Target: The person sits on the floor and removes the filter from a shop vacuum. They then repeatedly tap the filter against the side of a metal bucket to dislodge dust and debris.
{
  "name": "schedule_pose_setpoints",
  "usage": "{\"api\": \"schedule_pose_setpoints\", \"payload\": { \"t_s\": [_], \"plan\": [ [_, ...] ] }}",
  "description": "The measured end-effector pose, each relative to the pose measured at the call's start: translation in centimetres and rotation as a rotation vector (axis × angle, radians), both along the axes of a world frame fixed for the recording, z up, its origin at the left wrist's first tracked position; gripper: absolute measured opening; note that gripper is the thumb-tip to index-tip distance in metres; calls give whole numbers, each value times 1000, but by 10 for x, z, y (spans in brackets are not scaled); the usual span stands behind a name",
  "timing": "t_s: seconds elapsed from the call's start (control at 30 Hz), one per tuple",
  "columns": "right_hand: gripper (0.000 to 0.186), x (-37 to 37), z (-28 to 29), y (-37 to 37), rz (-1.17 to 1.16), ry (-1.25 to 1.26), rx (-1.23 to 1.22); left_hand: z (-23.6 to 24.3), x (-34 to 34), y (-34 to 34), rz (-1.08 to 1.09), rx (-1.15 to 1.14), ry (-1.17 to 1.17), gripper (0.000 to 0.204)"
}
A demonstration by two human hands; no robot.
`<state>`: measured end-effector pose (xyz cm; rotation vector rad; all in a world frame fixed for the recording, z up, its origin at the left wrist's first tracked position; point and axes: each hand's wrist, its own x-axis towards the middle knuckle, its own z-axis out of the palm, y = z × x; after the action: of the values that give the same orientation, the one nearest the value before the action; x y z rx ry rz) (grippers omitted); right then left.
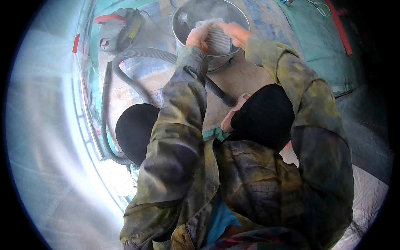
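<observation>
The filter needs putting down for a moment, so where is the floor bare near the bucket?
Both the left hand and right hand hold the filter over the bucket. Bare floor lies just right of the bucket, bordered by the right sleeve and green sheet. Left is crowded: hose and vacuum.

The metal bucket [183, 25] stands on the floor in front of the person. Over its near rim, the 2 hands, left hand [198, 36] and right hand [234, 33], grip a pleated filter [218, 39] (1 per side). Left of the bucket sits the vacuum cleaner [118, 29]; its hose [137, 54] runs along the bucket's near-left side.
</observation>
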<state>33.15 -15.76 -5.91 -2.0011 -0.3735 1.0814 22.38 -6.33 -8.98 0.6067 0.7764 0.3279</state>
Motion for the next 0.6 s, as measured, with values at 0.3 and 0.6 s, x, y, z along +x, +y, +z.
{"api": "schedule_pose_setpoints", "payload": {
  "t_s": [0.3, 0.6],
  "plan": [
    [53, -8, 9, -4, -50, 260, 219, 14, -11, -21, 23, 221, -16, 28],
    [63, -4, 10, -10, 138, 86, 144, -10, 0, -9, 247, 8, -92, 27]
  ]
}}
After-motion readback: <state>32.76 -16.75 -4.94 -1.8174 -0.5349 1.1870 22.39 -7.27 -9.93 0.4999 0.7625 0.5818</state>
